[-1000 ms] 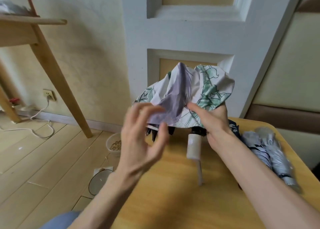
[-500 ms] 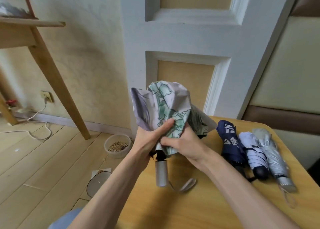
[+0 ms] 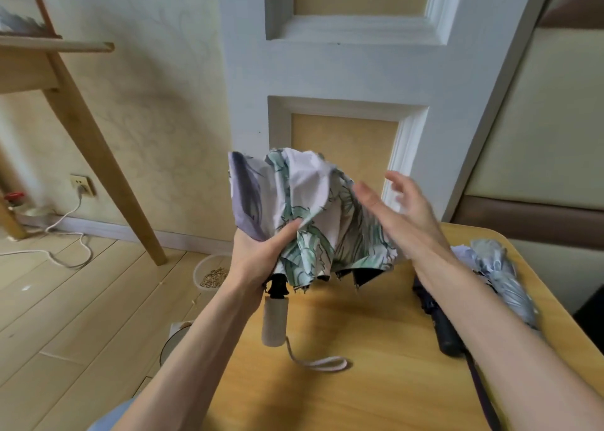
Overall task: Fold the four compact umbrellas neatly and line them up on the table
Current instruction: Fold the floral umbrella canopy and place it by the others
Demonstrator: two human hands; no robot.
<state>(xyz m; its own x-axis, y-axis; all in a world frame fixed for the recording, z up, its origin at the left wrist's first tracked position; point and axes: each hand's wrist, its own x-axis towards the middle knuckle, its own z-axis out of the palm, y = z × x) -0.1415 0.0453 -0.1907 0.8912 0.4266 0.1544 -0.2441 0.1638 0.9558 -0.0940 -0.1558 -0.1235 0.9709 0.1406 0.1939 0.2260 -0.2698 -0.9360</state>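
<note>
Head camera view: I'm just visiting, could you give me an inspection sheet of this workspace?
Surface: wooden table, bare near the front.
Job's things: floral umbrella, canopy loose, not yet wrapped; navy umbrella and silver umbrella lie right, partly behind the arm.
Clutter: bowl of grain and round container on the floor.
Hands: left hand grips the floral canopy above its handle; right hand open beside it, blurred.
Cables: white cable runs from wall socket across the floor.
Surroundings: white panelled door, slanted wooden leg.
</note>
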